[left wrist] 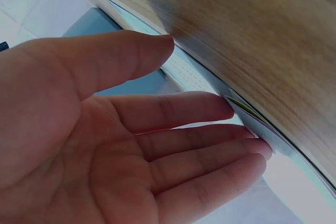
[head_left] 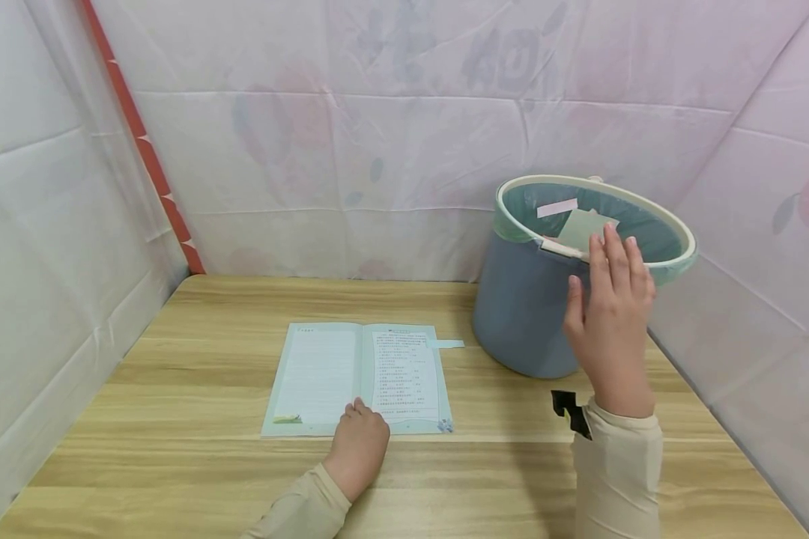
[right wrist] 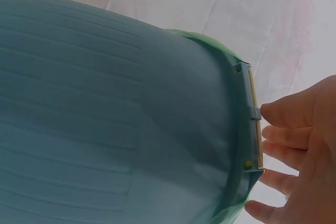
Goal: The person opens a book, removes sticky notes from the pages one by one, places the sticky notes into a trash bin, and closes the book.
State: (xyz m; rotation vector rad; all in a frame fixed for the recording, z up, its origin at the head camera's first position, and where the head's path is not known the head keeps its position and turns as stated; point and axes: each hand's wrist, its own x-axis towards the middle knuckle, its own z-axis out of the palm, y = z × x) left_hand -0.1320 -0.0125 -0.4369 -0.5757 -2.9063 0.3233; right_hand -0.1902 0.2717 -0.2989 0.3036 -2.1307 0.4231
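Observation:
An open booklet point(head_left: 320, 374) with pale blue page borders lies flat on the table. My left hand point(head_left: 360, 449) rests at its lower edge beside the centre fold; in the left wrist view the extended fingertips point(left wrist: 252, 148) touch the pages while the thumb stands apart. A pale blue paper strip point(head_left: 447, 343) sticks out from the right page. At the near rim of a blue-grey trash bin point(head_left: 519, 314), my right hand point(head_left: 613, 322) is raised with fingers extended and nothing in its grasp. Inside the bin are a pale green paper point(head_left: 585, 227) and a pink strip point(head_left: 556, 207).
The bin has a cream rim ring point(head_left: 681, 224) over a green liner bag point(head_left: 508, 224). It stands at the back right of the wooden table point(head_left: 175, 389). Pale printed cloth point(head_left: 411, 150) hangs behind and at both sides. A black strap piece point(head_left: 571, 412) juts from the right cuff.

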